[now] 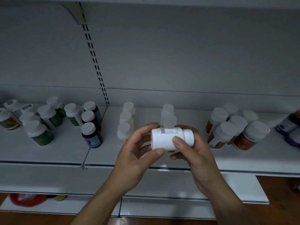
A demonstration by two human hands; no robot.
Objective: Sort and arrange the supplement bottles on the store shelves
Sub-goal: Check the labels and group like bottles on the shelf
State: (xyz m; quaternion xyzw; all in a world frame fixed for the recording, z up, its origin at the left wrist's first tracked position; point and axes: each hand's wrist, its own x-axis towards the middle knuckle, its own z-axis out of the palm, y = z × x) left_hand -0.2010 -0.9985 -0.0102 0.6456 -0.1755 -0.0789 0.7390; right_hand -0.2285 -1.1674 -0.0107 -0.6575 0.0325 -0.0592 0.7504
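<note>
White supplement bottle [168, 140] is in both my hands, held on its side in front of the shelf [65, 153], cap to the right, barcode strip facing up. L hand [133, 159] is curled round the base end, thumb on the near side, fingers wrapped behind. R hand [194, 159] grips the cap end, thumb pressed on the label just beside the cap, other fingers under & behind.

On the shelf, all upright w/ white caps:
- far left, green-label bottles [43, 135] in a loose cluster
- next, 3 dark blue-label bottles [91, 135] in a front-to-back row
- then 3 all-white bottles [125, 127], also in a row, just left of my L hand
- 2 pale bottles [168, 114] directly behind the one I'm holding
- right, orange-label bottles [243, 135] bunched close together
- purple bottle [289, 124] at the right edge, partly cut off

Labels too blurry to read.
</note>
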